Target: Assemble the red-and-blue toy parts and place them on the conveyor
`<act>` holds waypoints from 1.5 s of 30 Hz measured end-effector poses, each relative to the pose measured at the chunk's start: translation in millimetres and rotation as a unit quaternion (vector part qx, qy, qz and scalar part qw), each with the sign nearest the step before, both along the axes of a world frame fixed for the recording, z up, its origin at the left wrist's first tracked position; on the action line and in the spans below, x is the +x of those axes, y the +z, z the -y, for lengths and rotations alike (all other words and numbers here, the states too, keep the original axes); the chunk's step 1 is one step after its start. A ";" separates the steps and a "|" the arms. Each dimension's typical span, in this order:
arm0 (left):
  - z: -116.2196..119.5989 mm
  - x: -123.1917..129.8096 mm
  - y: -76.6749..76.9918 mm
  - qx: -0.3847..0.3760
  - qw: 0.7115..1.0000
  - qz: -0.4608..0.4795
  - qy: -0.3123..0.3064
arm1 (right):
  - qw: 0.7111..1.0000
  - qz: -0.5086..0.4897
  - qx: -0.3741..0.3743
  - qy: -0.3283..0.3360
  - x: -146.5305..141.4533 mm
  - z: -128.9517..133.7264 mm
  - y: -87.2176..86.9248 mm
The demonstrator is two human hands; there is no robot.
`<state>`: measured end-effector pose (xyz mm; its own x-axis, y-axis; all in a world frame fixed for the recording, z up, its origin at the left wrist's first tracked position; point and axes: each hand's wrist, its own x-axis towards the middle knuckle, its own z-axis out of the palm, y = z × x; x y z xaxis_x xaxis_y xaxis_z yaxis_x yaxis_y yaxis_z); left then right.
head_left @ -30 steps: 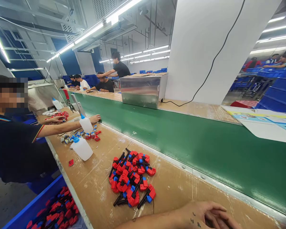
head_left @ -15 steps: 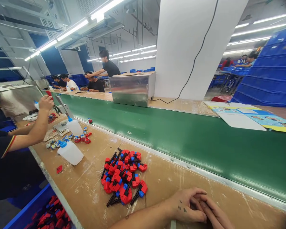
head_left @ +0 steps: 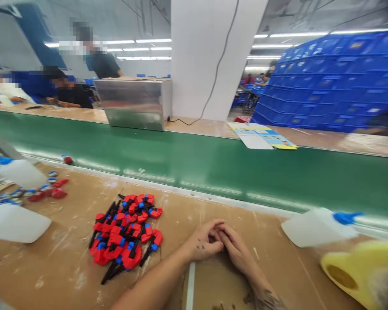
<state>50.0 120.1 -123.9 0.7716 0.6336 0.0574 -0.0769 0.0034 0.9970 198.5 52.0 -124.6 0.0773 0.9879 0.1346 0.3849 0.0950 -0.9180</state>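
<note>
My left hand (head_left: 204,243) and my right hand (head_left: 236,249) rest together over the brown worktop (head_left: 168,284), fingers curled and touching at the tips. No object shows between them, though the inner sides of the fingers are partly hidden. Nearest to my left hand, on its left, lies a heap of red, blue and black plastic toy parts (head_left: 126,234) with black rods sticking out.
White bottles with blue caps lie at left (head_left: 17,224) and right (head_left: 317,228). A yellow container (head_left: 362,269) sits at lower right. Beyond runs a green conveyor belt (head_left: 197,163) carrying one small red part (head_left: 67,159). Several people work across it; blue crates (head_left: 330,86) stand stacked behind.
The view has swung right, bringing the right-hand bottle and yellow container into sight and losing the neighbouring worker at left. My hands stay together, and more of my right forearm shows.
</note>
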 end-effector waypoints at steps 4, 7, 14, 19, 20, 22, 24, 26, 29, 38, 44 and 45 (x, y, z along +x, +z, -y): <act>-0.1 -0.8 -0.7 0.002 1.000 0.001 -0.008 | 1.000 -0.004 0.000 0.016 -2.6 0.0 4.4; 1.3 -1.4 -1.9 -0.003 1.000 0.003 -0.017 | 0.999 -0.033 0.009 0.027 -3.6 0.6 5.6; -1.5 -1.9 2.5 -0.062 0.998 0.019 -0.025 | 0.996 -0.088 0.003 0.010 -1.7 0.4 1.1; -6.5 -3.7 4.3 -0.074 0.997 0.015 -0.030 | 0.994 -0.105 0.003 -0.018 1.1 -1.5 -5.7; -6.8 -4.3 4.1 -0.062 0.998 0.006 -0.030 | 0.994 -0.106 0.003 -0.019 1.1 -1.6 -6.1; -6.9 -5.3 3.0 -0.046 0.999 -0.006 -0.028 | 0.995 -0.103 0.002 -0.019 0.8 -1.4 -6.2; -7.2 -6.0 0.8 -0.044 0.999 -0.006 -0.029 | 0.995 -0.096 0.001 -0.020 0.6 -1.0 -5.8; -7.7 -6.2 -1.6 -0.050 0.998 -0.001 -0.034 | 0.996 -0.089 0.001 -0.024 0.7 -1.0 -5.3; -8.5 -5.7 -3.8 -0.057 0.998 0.002 -0.037 | 0.996 -0.084 0.007 -0.024 1.1 -1.8 -3.9; -8.1 -3.0 0.4 -0.059 0.998 -0.004 -0.031 | 0.995 -0.098 0.023 -0.006 0.5 -3.8 2.5; -8.3 -3.9 0.6 -0.054 0.998 -0.010 -0.028 | 0.994 -0.111 0.015 -0.006 -0.2 -3.2 3.9; -8.3 -3.8 1.4 -0.056 0.998 -0.011 -0.029 | 0.994 -0.112 0.013 -0.005 -0.1 -3.1 3.7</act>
<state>46.3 128.4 -122.5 0.8074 0.5894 -0.0276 -0.0521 0.1178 0.9917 198.3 55.1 -120.9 0.1184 0.9831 0.1394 0.1729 0.1178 -0.9779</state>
